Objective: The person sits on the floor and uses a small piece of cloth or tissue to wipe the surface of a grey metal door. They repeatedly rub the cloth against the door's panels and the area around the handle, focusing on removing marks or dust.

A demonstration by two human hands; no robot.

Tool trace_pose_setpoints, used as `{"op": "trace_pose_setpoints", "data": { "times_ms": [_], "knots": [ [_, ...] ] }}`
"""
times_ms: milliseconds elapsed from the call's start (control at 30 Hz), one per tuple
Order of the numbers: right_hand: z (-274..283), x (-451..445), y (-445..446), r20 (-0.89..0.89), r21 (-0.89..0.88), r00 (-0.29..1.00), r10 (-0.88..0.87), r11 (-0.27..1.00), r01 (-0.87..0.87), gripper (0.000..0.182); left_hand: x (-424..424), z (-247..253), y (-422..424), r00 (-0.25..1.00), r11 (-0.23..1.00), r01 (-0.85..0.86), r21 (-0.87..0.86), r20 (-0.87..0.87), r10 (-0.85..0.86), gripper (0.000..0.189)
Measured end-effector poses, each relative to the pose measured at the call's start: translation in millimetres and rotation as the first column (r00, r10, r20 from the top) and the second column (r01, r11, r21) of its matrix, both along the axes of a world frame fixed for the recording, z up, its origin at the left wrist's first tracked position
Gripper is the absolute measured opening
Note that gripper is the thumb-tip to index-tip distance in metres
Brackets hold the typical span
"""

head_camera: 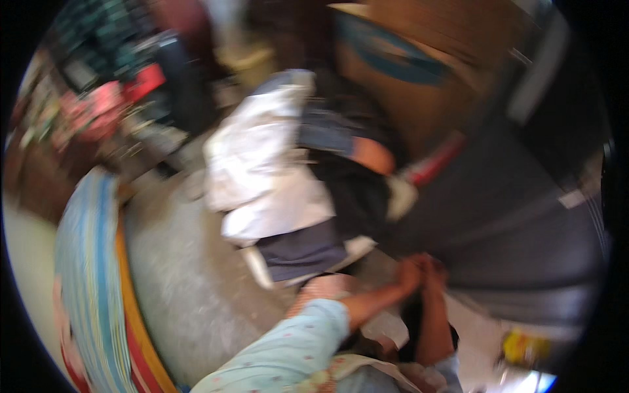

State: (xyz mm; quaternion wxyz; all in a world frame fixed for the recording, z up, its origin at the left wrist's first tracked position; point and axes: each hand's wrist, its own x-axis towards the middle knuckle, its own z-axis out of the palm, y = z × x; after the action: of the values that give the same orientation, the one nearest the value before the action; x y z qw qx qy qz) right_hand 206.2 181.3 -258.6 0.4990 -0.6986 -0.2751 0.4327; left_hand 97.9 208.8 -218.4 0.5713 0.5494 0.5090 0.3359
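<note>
Both arms reach down at the lower right of the blurred head view. My left hand (409,273) and my right hand (432,272) lie close together at the edge of a large dark grey surface (496,211); blur hides their fingers and whatever may be between them. Up and left of them, a heap of clothes holds a white cloth (255,157), a black cloth (351,196) and a folded dark garment (302,250). Beside the heap is a red object (437,159), perhaps a handle.
Cardboard boxes (403,108) stand behind the heap. Striped bedding (93,275) lies on an orange-edged bed at the left. Pink and red items (98,108) clutter the upper left. A yellow object (523,346) is at the lower right, beyond the concrete floor (182,275).
</note>
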Motion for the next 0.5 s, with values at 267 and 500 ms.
{"op": "trace_pose_setpoints", "data": {
  "times_ms": [267, 500],
  "knots": [
    [39.5, 26.9, 6.1, 0.388, -0.264, 0.906, 0.168, 0.962, -0.066, 0.046, 5.7, 16.1, -10.4, 0.968, 0.972, 0.221, 0.079, -0.140, -0.209, 0.028],
    [28.3, 12.9, 12.0, 0.834, -0.323, 0.451, 0.317, 0.944, -0.065, 0.043, 5.4, 1.1, -17.5, 0.983, 0.982, 0.156, 0.110, -0.118, -0.143, 0.027]
  ]
}}
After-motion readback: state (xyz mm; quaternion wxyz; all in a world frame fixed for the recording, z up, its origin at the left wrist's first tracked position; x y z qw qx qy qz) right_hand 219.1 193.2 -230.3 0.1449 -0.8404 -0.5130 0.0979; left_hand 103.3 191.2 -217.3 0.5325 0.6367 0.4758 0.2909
